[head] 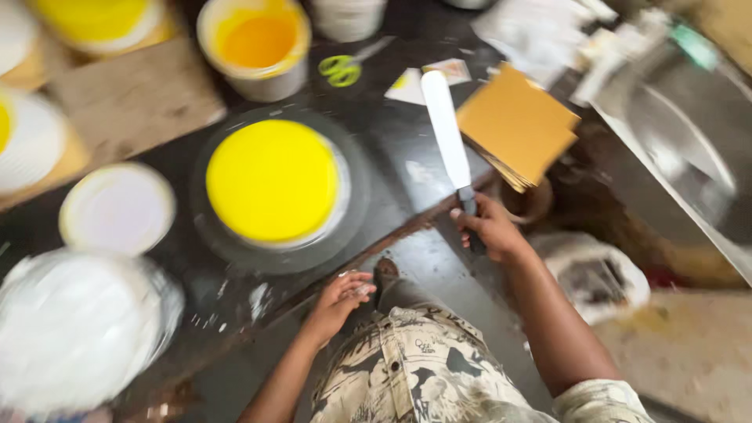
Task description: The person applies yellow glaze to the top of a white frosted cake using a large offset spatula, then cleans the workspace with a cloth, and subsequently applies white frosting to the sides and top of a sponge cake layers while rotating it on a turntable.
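My right hand (487, 227) grips the dark handle of a long white-bladed spatula (446, 129), its blade pointing away over the dark worktop (392, 180). My left hand (338, 298) hangs empty near the table's front edge, fingers loosely apart. A round cake coated in yellow icing (272, 178) sits on a dark turntable (356, 204), up and left of both hands.
A tub of orange-yellow cream (257, 43) and green-handled scissors (342, 69) lie at the back. Square golden cake boards (517, 125) are stacked right of the spatula. White round lids and bowls (117, 207) sit at the left. A metal sink (681, 133) is at the right.
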